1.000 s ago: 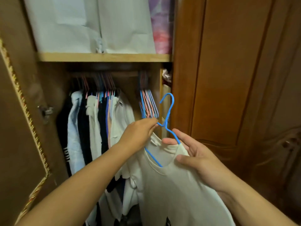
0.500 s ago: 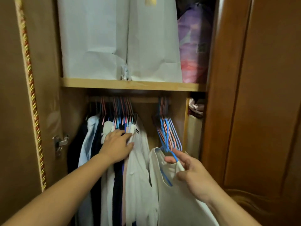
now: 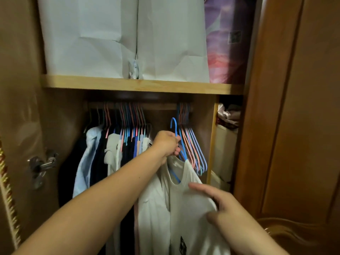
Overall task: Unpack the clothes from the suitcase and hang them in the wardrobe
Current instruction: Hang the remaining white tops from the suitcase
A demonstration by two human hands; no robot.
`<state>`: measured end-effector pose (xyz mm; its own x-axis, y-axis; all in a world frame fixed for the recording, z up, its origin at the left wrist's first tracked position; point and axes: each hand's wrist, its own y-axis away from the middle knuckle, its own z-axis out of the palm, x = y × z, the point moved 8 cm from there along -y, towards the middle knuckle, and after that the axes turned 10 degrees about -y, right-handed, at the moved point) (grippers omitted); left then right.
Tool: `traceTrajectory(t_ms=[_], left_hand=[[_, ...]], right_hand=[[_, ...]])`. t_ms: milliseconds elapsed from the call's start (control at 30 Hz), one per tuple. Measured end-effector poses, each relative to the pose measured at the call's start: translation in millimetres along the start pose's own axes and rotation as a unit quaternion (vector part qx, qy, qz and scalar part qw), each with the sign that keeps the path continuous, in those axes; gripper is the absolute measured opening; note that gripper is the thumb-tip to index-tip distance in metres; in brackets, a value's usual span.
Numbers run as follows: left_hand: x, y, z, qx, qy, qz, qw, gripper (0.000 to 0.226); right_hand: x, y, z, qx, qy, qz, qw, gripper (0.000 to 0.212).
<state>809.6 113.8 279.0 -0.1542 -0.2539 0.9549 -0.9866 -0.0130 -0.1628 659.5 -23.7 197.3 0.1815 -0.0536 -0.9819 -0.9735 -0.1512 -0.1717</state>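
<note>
Left hand fingers grip the blue hanger, its shoulders hidden inside the white shirt; right hand open.

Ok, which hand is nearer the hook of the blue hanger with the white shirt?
Left. The left hand grips the blue hanger at its neck, right below the hook. The right hand is lower down, its fingers resting on the white shirt below the collar.

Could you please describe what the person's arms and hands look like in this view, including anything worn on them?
Both forearms are bare as far as the frame shows: no sleeves, gloves, watch or bracelet. The left hand and right hand show no rings that I can make out, though the right one is blurred. Fingernails look short and unpainted where visible.
</note>
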Motion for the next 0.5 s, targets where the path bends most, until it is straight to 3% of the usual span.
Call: traceTrajectory(t_ms=[100, 200, 300, 367, 433, 500], left_hand=[[22.2, -10.4, 6.6, 0.015, 0.004, -0.004, 1.000, 0.015], [54.9, -23.7, -3.5, 0.037, 0.002, 0.022, 0.999, 0.020], [69.7, -31.4, -16.3, 0.000, 0.043, 0.066, 0.997, 0.016], [55.6, -27.6, -36.6, 0.027, -0.105, 0.118, 0.987, 0.022], [24.4, -16.9, -66.5, 0.118, -0.358, 0.157, 0.913, 0.041], [-12.2, -2.7, -87.6, 0.155, -0.471, 0.154, 0.854, 0.046]], right_hand=[[-7.7, -16.3, -13.1, 0.041, 0.003, 0.008, 0.999, 0.075], [-32.8, -41.2, 1.8, 0.007, -0.022, -0.016, 1.000, 0.077], [-37.5, -60.7, 6.5, 0.017, -0.144, -0.027, 0.989, 0.080], [-27.2, -66.6, 8.0, 0.007, -0.303, -0.013, 0.953, 0.079], [-22.6, -70.4, 11.2, -0.023, -0.394, 0.009, 0.919, 0.076], [-26.0, -80.9, 13.3, -0.039, -0.396, 0.000, 0.917, 0.076]])
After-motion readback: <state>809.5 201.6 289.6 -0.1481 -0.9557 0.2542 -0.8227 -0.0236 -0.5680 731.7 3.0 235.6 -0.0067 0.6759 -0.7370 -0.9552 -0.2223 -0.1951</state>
